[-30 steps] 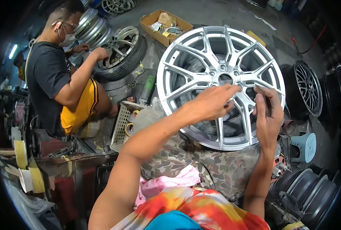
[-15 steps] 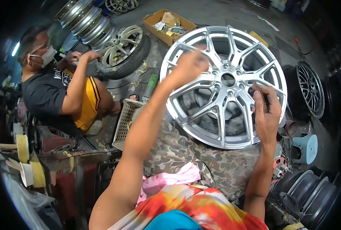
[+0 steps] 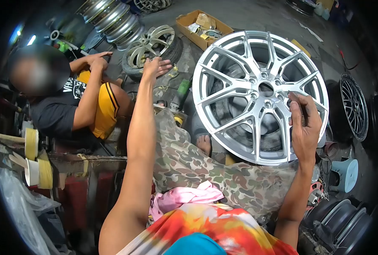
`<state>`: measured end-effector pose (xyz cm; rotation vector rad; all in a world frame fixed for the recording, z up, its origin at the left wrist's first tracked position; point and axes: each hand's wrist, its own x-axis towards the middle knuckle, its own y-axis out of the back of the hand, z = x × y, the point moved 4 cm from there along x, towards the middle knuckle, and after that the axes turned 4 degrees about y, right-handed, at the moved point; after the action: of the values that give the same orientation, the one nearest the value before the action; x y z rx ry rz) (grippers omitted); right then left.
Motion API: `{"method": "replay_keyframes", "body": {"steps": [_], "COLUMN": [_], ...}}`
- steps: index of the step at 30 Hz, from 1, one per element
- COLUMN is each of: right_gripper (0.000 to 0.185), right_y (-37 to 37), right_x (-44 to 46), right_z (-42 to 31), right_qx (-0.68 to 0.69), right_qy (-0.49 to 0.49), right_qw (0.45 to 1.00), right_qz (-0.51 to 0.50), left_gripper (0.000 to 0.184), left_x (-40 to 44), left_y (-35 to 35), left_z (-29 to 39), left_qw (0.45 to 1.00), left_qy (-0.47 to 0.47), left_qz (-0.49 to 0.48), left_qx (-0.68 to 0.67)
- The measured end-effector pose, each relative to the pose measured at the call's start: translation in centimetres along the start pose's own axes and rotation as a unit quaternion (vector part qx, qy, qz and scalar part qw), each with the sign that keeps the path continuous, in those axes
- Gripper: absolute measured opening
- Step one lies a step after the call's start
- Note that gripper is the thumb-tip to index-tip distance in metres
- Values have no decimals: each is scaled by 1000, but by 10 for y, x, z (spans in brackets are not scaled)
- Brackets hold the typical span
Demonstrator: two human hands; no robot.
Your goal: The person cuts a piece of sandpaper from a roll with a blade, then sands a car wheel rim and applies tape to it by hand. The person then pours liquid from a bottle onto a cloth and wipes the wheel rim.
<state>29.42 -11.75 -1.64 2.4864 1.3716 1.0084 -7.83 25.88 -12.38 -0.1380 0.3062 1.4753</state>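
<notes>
"Your fingers point(image 3: 165, 67), how are they?"

"On my left hand point(image 3: 156, 69) they're apart, with nothing in them that I can see; it's in the air, well off the left edge of the wheel point(image 3: 257, 111). On my right hand point(image 3: 305, 123) the thumb and forefinger bend toward each other, just inside the wheel's right edge. Something thin and dark may be between them, but I can't tell whether they're clamped on it, or whether they touch metal."

"And the wheel itself?"

"Face up before me, its near edge by the camo cloth point(image 3: 240, 182). What carries it is mostly hidden; dark shapes show between the spokes."

"How far along?"

"The silver looks whole on spokes and outer ring, so I'd judge the broad work on the face done. What's left I take to be small, close in by the right-hand spokes. Any flaw there is too small to make out."

"And further out?"

"A green tool point(image 3: 182, 89) near the wheel's left edge, a tyre point(image 3: 133, 70) beyond my left hand, a box point(image 3: 190, 35) past the far left edge. To the right, a black rim point(image 3: 352, 107) and, nearer me, a blue stool point(image 3: 346, 175). Off left sits another person point(image 3: 87, 102), hands together."
</notes>
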Motion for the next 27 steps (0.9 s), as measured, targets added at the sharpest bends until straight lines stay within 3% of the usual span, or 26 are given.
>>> {"method": "replay_keyframes", "body": {"steps": [9,13,19,23,24,25,27], "right_gripper": [13,12,12,12,12,12,13], "right_y": [-5,-5,-5,-8,-8,-8,-6], "right_x": [0,0,0,0,0,-1,-1], "right_z": [1,-5,-4,-6,-4,-4,-5], "right_qx": [6,-17,-13,2,-5,1,15], "right_qy": [7,1,-2,5,18,21,10], "right_qw": [1000,1000,1000,1000,1000,1000,1000], "right_qz": [3,-13,-21,-19,-21,-23,-15], "left_gripper": [44,60,59,74,83,77,58], "left_x": [-2,0,1,-5,3,-16,-59], "left_y": [-22,-23,-18,-12,-4,-4,-1], "left_z": [10,4,0,5,9,27,75], "left_qw": [999,999,999,999,993,982,871], "left_qy": [-14,3,19,23,10,-19,-257], "left_qz": [-41,-30,-35,-21,-49,-5,24], "left_qx": [-21,22,25,38,109,188,417]}}
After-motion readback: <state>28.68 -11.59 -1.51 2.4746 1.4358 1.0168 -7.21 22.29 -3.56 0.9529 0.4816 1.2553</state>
